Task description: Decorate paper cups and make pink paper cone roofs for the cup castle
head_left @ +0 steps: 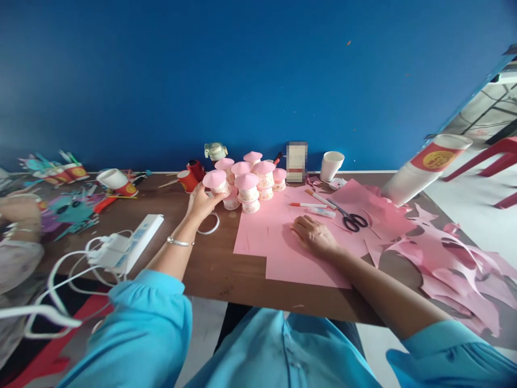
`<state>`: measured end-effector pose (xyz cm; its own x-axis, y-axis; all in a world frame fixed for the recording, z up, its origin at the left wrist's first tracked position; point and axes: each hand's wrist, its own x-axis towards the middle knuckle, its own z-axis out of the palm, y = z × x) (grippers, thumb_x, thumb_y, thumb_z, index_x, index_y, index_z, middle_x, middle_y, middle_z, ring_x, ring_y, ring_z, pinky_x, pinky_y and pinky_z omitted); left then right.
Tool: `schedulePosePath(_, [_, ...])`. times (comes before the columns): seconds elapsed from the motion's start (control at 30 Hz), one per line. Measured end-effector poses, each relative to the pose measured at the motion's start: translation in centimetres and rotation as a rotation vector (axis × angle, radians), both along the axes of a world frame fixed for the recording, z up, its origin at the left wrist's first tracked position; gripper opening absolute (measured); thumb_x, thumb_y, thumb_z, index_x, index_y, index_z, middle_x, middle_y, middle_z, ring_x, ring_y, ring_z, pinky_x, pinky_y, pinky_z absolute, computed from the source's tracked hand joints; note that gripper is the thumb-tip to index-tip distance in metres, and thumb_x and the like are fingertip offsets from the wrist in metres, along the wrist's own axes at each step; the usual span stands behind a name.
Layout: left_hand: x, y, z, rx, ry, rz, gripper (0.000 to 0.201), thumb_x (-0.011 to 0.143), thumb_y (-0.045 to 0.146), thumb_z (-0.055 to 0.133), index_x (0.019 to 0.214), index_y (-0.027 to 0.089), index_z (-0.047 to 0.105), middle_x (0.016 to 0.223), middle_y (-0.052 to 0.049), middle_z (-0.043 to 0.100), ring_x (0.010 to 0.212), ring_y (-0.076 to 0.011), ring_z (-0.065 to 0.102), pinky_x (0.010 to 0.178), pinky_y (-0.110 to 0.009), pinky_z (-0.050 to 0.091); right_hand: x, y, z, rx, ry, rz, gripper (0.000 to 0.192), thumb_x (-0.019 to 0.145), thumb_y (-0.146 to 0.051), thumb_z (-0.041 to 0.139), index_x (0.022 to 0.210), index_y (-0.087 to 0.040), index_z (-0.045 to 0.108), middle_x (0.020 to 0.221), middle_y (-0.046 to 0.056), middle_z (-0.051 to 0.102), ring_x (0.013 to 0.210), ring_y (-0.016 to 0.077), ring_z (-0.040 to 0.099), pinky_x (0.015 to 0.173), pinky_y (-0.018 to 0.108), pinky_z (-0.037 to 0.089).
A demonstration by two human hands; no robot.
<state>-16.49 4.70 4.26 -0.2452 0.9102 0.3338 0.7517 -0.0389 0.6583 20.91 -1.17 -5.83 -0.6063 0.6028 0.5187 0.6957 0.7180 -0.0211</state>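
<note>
The left hand point(201, 203) grips a pink-capped paper-cup mushroom point(216, 182) at the near-left edge of the cluster of mushroom cups point(252, 178) on the worktop point(218, 269). The right hand point(314, 236) lies flat, empty, on pink paper point(278, 253), near scissors point(350, 218).

brown table point(218, 272) | pink paper sheets point(274, 237) | scissors point(352, 219) | markers point(309, 205) | power strip point(139, 237) | pink-capped cups point(248, 186)
</note>
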Motion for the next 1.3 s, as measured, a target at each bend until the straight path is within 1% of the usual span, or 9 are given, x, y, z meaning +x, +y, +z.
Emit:
schedulePosePath(0.33, [0.5, 2.6, -1.3, -0.076, 0.006, -0.069, 0.061, 0.069, 0.045, 0.087, 0.123, 0.019, 0.074, 0.124, -0.012, 0.079, 0.116, -0.0359, 0.073, 0.102, -0.044, 0.056, 0.1, 0.1, -0.1, -0.033, 0.019, 0.0, 0.025, 0.105, -0.016, 0.048, 0.098, -0.019, 0.072, 0.099, 0.01, 0.07, 0.088, 0.0228, 0.06, 0.074, 0.034, 0.049])
schedulePosePath(0.63, [0.1, 2.4, -2.2, -0.077, 0.011, -0.09, 0.062, 0.07, 0.045, 0.085, 0.124, 0.017, 0.07, 0.131, -0.013, 0.075, 0.122, -0.0348, 0.069, 0.106, -0.044, 0.054, 0.2, 0.1, 0.0, -0.072, 0.026, -0.003, 0.022, 0.102, -0.015, 0.051, 0.099, -0.02, 0.072, 0.101, 0.01, 0.07, 0.091, 0.0229, 0.061, 0.074, 0.033, 0.048])
schedulePosePath(0.87, [-0.7, -0.5, -3.2, -0.002, 0.094, -0.013, 0.058, 0.072, 0.034, 0.084, 0.124, 0.02, 0.064, 0.134, -0.015, 0.07, 0.129, -0.0348, 0.064, 0.114, -0.048, 0.049, 0.2, 0.1, 0.1, -0.085, 0.035, 0.003, 0.022, 0.104, -0.018, 0.051, 0.101, -0.02, 0.073, 0.101, 0.01, 0.069, 0.091, 0.0229, 0.061, 0.074, 0.033, 0.049])
schedulePosePath(0.93, [-0.3, -2.5, -3.4, 0.093, 0.093, 0.031, 0.043, 0.077, 0.034, 0.079, 0.115, 0.021, 0.062, 0.12, -0.012, 0.072, 0.118, -0.0307, 0.067, 0.107, -0.045, 0.054, 0.2, 0.1, 0.1, -0.091, 0.033, 0.001, 0.023, 0.103, -0.017, 0.05, 0.1, -0.02, 0.072, 0.101, 0.01, 0.069, 0.091, 0.0229, 0.06, 0.073, 0.033, 0.048])
schedulePosePath(1.0, [0.9, -4.9, -3.4, 0.205, 0.105, 0.021, 0.025, 0.083, 0.035, 0.073, 0.101, 0.022, 0.06, 0.102, -0.008, 0.071, 0.095, -0.0252, 0.07, 0.093, -0.04, 0.058, 0.2, 0.1, 0.0, -0.097, 0.029, -0.002, 0.023, 0.104, -0.018, 0.049, 0.099, -0.02, 0.072, 0.099, 0.01, 0.068, 0.09, 0.0232, 0.06, 0.073, 0.034, 0.048])
schedulePosePath(1.07, [3.0, -7.4, -3.2, 0.236, 0.138, -0.142, 0.015, 0.091, 0.035, 0.068, 0.088, 0.024, 0.059, 0.084, -0.003, 0.068, 0.077, -0.02, 0.066, 0.081, -0.035, 0.057, 0.1, 0.1, 0.0, -0.107, 0.022, 0.0, 0.024, 0.106, -0.02, 0.048, 0.098, -0.02, 0.071, 0.098, 0.011, 0.068, 0.089, 0.0237, 0.059, 0.074, 0.035, 0.049])
schedulePosePath(1.1, [4.4, -8.4, -3.1, 0.214, 0.153, -0.29, 0.015, 0.093, 0.034, 0.066, 0.084, 0.024, 0.059, 0.079, -0.001, 0.067, 0.074, -0.0188, 0.066, 0.077, -0.033, 0.056, 0.1, 0.1, 0.0, -0.114, 0.018, 0.002, 0.025, 0.106, -0.02, 0.047, 0.097, -0.02, 0.071, 0.098, 0.011, 0.068, 0.09, 0.024, 0.059, 0.075, 0.035, 0.049])
schedulePosePath(1.2, [9.0, -10.3, -3.1, 0.063, 0.204, -0.688, 0.013, 0.098, 0.031, 0.065, 0.086, 0.025, 0.063, 0.086, -0.002, 0.073, 0.085, -0.0191, 0.07, 0.083, -0.033, 0.056, -0.1, 0.2, 0.1, -0.144, 0.004, 0.013, 0.025, 0.104, -0.017, 0.047, 0.095, -0.019, 0.07, 0.099, 0.012, 0.068, 0.09, 0.0247, 0.06, 0.076, 0.037, 0.05])
schedulePosePath(1.3, [12.9, -9.4, -3.7, -0.062, 0.24, -0.888, 0.002, 0.094, 0.026, 0.071, 0.093, 0.026, 0.07, 0.101, -0.004, 0.077, 0.099, -0.0218, 0.073, 0.083, -0.033, 0.058, 0.0, 0.8, 0.6, -0.199, -0.024, 0.054, 0.019, 0.099, -0.012, 0.052, 0.094, -0.019, 0.069, 0.098, 0.011, 0.069, 0.09, 0.024, 0.062, 0.078, 0.036, 0.051])
